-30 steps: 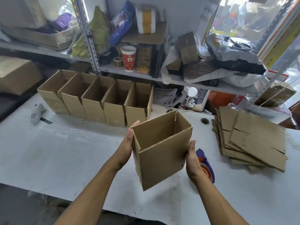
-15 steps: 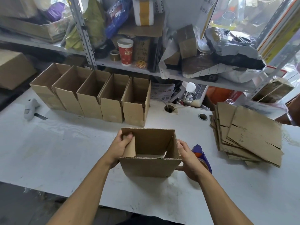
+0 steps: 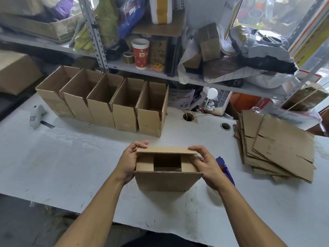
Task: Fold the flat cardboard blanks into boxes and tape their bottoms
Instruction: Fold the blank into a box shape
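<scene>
A brown cardboard box (image 3: 167,181) stands on the white table (image 3: 71,166) right in front of me. Its two short side flaps lie folded inward and the far long flap is coming down over them. My left hand (image 3: 129,163) grips the box's left side with fingers on the far flap's left end. My right hand (image 3: 206,164) grips the right side with fingers pressing the flap's right end. A blue tape dispenser (image 3: 225,171) lies just behind my right hand, mostly hidden. A stack of flat cardboard blanks (image 3: 277,147) lies at the right.
Several open folded boxes (image 3: 106,102) stand in a row at the back left. A white handheld tool (image 3: 36,115) lies at the far left. A cluttered metal shelf (image 3: 178,77) runs behind the table, with a red paper cup (image 3: 140,53). Two round holes (image 3: 188,117) pierce the tabletop.
The box came down from mid-air onto the table and turned square to me. Both side flaps were folded in, and the far flap now folds over them.
</scene>
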